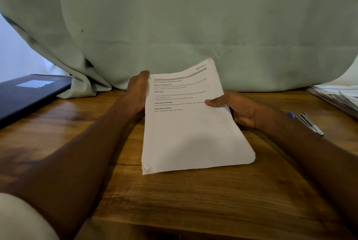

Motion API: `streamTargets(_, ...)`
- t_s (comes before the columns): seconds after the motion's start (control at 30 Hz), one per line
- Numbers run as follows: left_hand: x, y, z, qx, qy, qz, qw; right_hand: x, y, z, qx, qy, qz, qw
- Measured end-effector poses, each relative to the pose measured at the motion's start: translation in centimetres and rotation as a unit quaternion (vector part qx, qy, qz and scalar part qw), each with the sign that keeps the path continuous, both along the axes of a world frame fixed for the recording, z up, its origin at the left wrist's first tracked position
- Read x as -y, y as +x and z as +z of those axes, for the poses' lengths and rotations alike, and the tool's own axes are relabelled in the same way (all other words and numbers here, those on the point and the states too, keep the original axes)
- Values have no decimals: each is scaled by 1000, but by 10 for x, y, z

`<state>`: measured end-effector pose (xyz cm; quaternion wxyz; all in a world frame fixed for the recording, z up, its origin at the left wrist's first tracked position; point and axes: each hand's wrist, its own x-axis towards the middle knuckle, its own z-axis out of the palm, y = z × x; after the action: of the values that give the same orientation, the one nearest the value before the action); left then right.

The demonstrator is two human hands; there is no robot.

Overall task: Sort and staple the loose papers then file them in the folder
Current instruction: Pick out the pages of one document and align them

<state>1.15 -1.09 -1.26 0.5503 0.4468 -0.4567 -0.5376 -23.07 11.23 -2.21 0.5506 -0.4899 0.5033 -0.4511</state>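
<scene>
A person holds a stack of papers point(190, 123) over the middle of a wooden table point(193, 201), its far end tilted up toward a pale green curtain point(174, 17). The left hand point(138, 89) lies flat along the stack's left edge, fingers straight and pointing away. The right hand point(235, 107) grips the right edge, thumb pressed on the top sheet and fingers curled underneath. The top page is headed "SECTION 1" in its upper right corner, with printed lines filling its upper half and the lower half blank. The lower left corner of the stack looks slightly ragged, with the sheet edges uneven there. A dark folder point(29, 92) with a white label lies closed at the table's far left, partly touched by the curtain's hem. A stapler point(306, 121) with a blue end rests on the table just right of the right forearm. More papers point(337, 96) sit in a loose pile at the far right edge.
</scene>
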Motion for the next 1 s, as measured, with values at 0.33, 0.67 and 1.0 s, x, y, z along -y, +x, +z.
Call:
streamTargets(0.33, -11, -5, 0, -41, 32, -187, 981, 8, -9, -5, 32, -43, -74, 996)
streamTargets(0.67, -11, -23, -16, 37, -41, -298, 953, 16, -23, -3, 106, -69, -146, 981)
streamTargets(1.0, -20, -32, -16, 59, -71, -291, 952, 18, -22, -3, 114, -63, -192, 973)
